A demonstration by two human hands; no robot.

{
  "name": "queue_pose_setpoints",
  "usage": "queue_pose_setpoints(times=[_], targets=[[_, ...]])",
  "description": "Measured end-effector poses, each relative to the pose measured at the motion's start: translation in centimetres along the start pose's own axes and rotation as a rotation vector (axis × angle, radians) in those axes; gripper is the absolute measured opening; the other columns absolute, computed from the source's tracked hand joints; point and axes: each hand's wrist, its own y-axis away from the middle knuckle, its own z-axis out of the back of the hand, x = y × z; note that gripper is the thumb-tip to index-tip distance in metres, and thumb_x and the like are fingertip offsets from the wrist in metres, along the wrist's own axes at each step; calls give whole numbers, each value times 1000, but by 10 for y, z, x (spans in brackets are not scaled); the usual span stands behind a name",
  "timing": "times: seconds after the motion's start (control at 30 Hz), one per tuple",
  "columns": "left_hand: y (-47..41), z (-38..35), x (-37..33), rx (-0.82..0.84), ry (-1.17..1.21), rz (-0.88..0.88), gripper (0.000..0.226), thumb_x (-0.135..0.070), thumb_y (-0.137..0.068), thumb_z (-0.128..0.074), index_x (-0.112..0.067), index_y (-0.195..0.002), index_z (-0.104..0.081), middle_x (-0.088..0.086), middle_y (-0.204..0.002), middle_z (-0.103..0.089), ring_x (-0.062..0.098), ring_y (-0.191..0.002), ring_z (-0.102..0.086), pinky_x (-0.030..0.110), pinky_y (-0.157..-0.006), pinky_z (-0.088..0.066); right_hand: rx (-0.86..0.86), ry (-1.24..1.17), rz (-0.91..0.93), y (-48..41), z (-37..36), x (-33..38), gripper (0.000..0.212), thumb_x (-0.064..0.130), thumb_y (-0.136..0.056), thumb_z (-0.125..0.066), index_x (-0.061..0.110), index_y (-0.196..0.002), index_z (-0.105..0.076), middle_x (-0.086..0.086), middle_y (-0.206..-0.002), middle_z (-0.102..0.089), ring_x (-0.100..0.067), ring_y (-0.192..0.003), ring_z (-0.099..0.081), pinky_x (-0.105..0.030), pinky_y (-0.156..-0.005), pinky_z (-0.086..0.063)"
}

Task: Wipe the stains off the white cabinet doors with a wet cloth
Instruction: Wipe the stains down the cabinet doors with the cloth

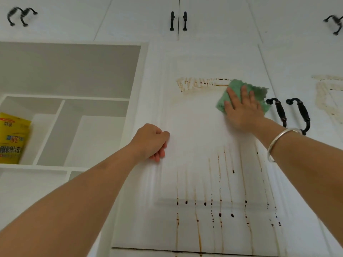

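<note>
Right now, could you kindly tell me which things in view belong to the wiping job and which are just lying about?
Job: green cloth under the flat right hand; white cabinet door with brown drip stains; stained door beside it; curled left hand against the first door.
Lying about: yellow printed packet on the open shelf; black metal door handles; silver bangle.

green cloth (238, 85): middle hidden under right hand (243, 112). yellow packet (13, 138): cut by left edge, print blurred, unreadable. top-left handles (20, 15): blurred. top-right handle (335, 25): blurred, cut by right edge. right-door stain (320, 95): cut by right edge.
</note>
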Motion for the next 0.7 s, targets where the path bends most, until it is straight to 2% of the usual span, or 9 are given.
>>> queue_pose_setpoints(times=[0.07, 0.13, 0.2, 0.27, 0.33, 0.37, 0.47, 0.57, 0.7], targets=[[-6, 2, -2, -109, -102, -96, 32, -20, -89, -47, -5, -62, -56, 10, -51, -65, 24, -42, -59, 23, -47, -48, 0, -8, -25, -3, 0, 3, 56, 45, -103, -12, 37, -152, 13, -4, -160, 23, -27, -148, 18, -46, -120, 8], [-15, 4, -5, -239, -195, -181, 36, -25, -90, -47, -8, -59, -56, 6, -52, -67, 25, -50, -63, 34, -63, -56, -29, -14, -54, -6, -2, 6, 60, 44, -103, -14, 28, -152, 16, -5, -160, 21, -27, -148, 16, -45, -120, 7], [-25, 7, -7, -243, -157, -185, 35, -25, -90, -47, -8, -61, -58, 5, -52, -67, 21, -46, -62, 38, -71, -57, -65, -31, -67, -15, -3, 9, 65, 43, -103, -17, 18, -152, 19, -4, -161, 19, -25, -149, 14, -44, -121, 6], [-32, 9, -11, -165, -151, -158, 33, -23, -90, -47, -8, -64, -59, 2, -51, -67, 15, -40, -59, 36, -72, -57, -77, -28, -67, -26, 0, 10, 67, 44, -103, -18, 14, -153, 15, -3, -162, 17, -24, -149, 13, -44, -121, 5], [-37, 12, -12, -95, -191, -150, 31, -22, -91, -46, -9, -65, -58, 2, -50, -67, 12, -37, -57, 30, -66, -56, -89, -6, -46, -39, 2, 13, 66, 45, -102, -18, 15, -154, 11, -2, -162, 15, -24, -149, 12, -46, -120, 5], [-38, 13, -14, -62, -198, -147, 30, -22, -91, -45, -9, -66, -57, 2, -49, -66, 11, -35, -56, 24, -58, -54, -90, 11, -31, -45, 4, 14, 65, 45, -102, -18, 16, -154, 10, -2, -162, 15, -24, -149, 12, -47, -120, 5], [-41, 18, -18, 28, -196, -125, 31, -19, -93, -44, -8, -65, -54, 3, -46, -62, 11, -30, -51, 12, -39, -39, -95, 62, 22, -55, 6, 30, 63, 45, -102, -16, 19, -154, 9, 0, -162, 15, -23, -149, 11, -47, -119, 7], [-44, 21, -20, 68, -205, -103, 32, -20, -92, -45, -8, -63, -54, 1, -41, -59, 10, -28, -47, 10, -35, -34, -88, 98, 129, -55, 1, 66, 61, 44, -103, -16, 21, -155, 7, 2, -162, 14, -21, -150, 10, -46, -118, 8], [-47, 22, -22, 41, -260, -111, 35, -25, -90, -47, -10, -59, -56, -2, -36, -54, 10, -25, -36, 11, -34, -29, -74, 127, 339, -42, -12, 127, 58, 41, -104, -18, 25, -155, 3, 4, -163, 9, -23, -150, 2, -45, -118, 7]])
